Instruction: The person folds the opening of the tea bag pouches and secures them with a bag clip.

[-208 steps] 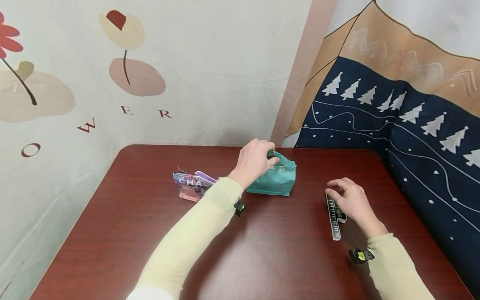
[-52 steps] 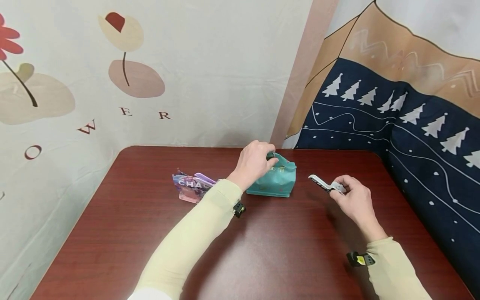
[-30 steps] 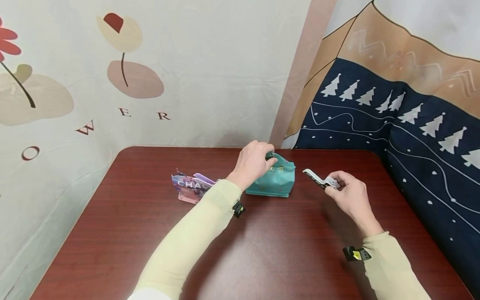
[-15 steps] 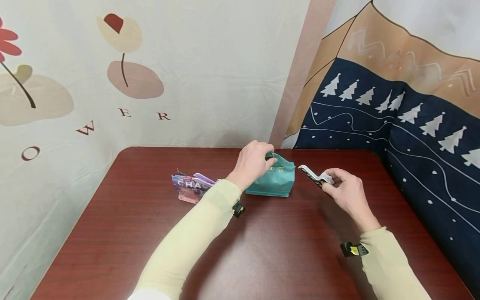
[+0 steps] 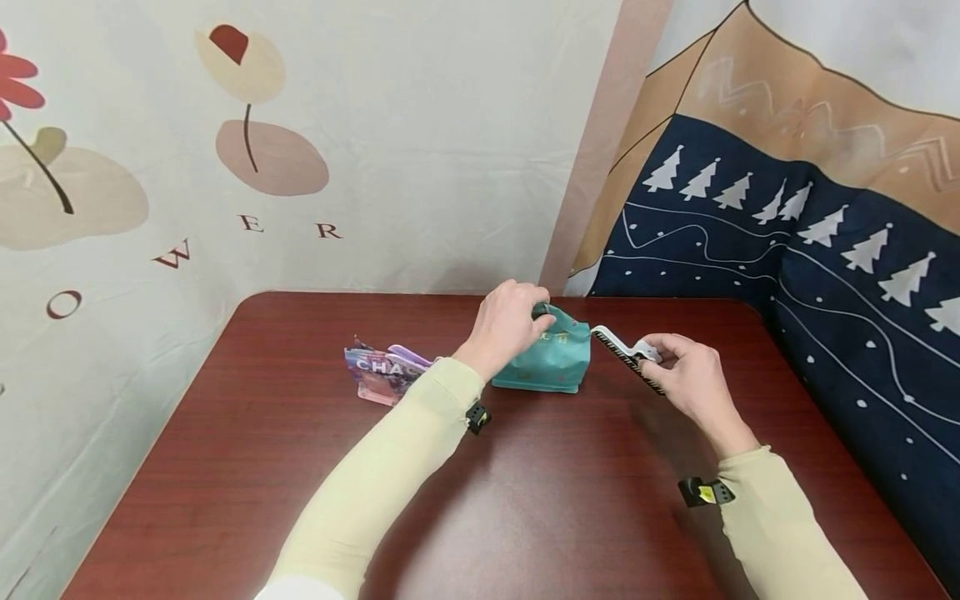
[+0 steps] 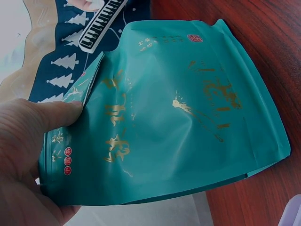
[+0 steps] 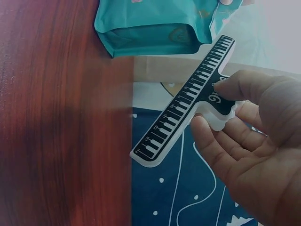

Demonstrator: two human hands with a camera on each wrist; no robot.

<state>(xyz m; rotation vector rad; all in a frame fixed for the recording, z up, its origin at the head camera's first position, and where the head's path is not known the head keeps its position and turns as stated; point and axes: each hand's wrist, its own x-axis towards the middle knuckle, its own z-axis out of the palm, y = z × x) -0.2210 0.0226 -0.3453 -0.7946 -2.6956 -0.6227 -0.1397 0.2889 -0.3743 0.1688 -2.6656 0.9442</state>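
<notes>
A teal bag (image 5: 551, 367) with gold lettering stands on the table. My left hand (image 5: 504, 325) grips its folded-over top; in the left wrist view the thumb presses on the folded flap of the bag (image 6: 164, 113). To the right of the bag, my right hand (image 5: 693, 375) pinches a long clip (image 5: 618, 350) with a piano-key print, raised above the table. In the right wrist view, thumb and fingers hold the handle of the clip (image 7: 183, 103), and its far end is close to the bag's top. Whether clip and bag touch, I cannot tell.
A pink and purple bag (image 5: 378, 375) stands to the left, partly hidden by my left sleeve, with a lavender strip-like thing (image 5: 407, 355) by its top. A reddish-brown table (image 5: 570, 500) lies beneath, backed by printed cloths (image 5: 420, 150).
At first the clip lay on the table under my right hand. It has been picked up, turned and carried left towards the teal bag. My left hand has stayed on the bag's top.
</notes>
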